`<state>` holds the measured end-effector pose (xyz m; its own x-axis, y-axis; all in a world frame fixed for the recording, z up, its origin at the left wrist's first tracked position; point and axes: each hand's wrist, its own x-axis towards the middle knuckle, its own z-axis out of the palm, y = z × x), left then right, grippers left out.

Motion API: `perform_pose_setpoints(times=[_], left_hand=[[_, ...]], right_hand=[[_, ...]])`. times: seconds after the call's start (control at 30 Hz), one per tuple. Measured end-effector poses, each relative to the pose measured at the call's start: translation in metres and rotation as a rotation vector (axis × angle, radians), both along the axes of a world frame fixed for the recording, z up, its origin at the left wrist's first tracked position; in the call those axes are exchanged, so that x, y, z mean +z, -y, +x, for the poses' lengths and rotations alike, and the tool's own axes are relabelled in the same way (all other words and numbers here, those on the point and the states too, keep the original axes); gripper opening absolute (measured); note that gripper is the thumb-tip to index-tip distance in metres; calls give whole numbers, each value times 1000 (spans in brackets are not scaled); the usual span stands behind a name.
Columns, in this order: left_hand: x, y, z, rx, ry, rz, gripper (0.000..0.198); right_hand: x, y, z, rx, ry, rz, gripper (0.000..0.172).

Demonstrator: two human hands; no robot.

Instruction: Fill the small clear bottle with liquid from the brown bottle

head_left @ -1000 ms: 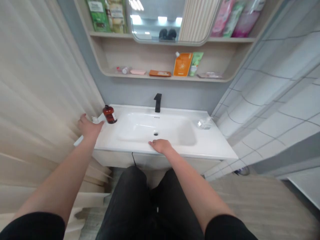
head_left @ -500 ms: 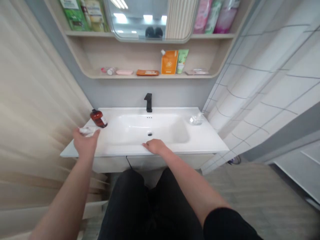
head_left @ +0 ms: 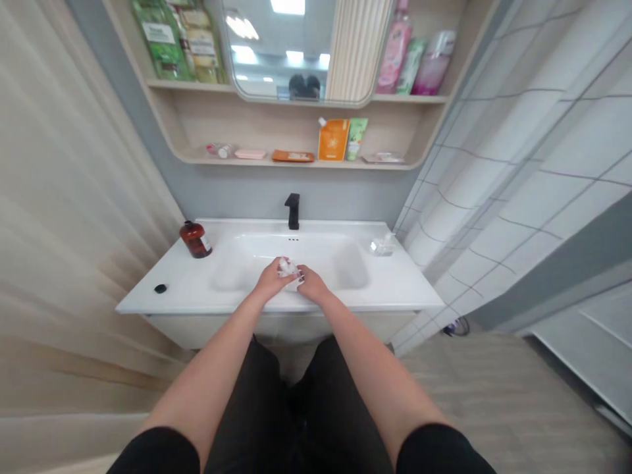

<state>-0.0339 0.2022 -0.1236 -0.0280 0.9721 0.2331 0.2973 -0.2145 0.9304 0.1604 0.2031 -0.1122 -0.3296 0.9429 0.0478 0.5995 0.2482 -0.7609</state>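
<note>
My left hand (head_left: 270, 280) and my right hand (head_left: 312, 284) meet over the middle of the white basin (head_left: 247, 276). Between them, both sets of fingers pinch a crumpled white scrap (head_left: 288, 267) of tissue or thin plastic, partly hidden by my fingers. An amber glass bottle (head_left: 195, 239) with a dark cap stands on the counter's far left. The black faucet (head_left: 293, 211) rises behind the basin, beyond my hands.
A small black disc (head_left: 160, 288) lies on the left counter, and a clear plastic bit (head_left: 382, 246) lies on the right. A shelf (head_left: 276, 161) with toiletries sits below a mirror (head_left: 296, 52). A beige curtain (head_left: 74, 197) hangs left; tiled wall (head_left: 523, 197) stands right.
My left hand has carried the white scrap from the counter's left end to the basin's middle. My right hand has risen from the front rim to join it. The black disc now shows.
</note>
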Motion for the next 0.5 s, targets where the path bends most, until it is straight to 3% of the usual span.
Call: perform_pose_setpoints(times=[0.1,0.2,0.33,0.5], left_hand=[[-5,2,2,-41,34,10,62],[-4,5,-5,-160,95,8,61],[3,8,-12,-273,216,-59,67],[5,9,-11,-254,306,-88,75]], right_hand=[[-3,-3,-1,105,-123,10,80],[-3,-6,-3,145,-154,-44,84],[-3,-8,-3,108,-105,-124,74],[-2,-3,-4,30,-5,-34,74]])
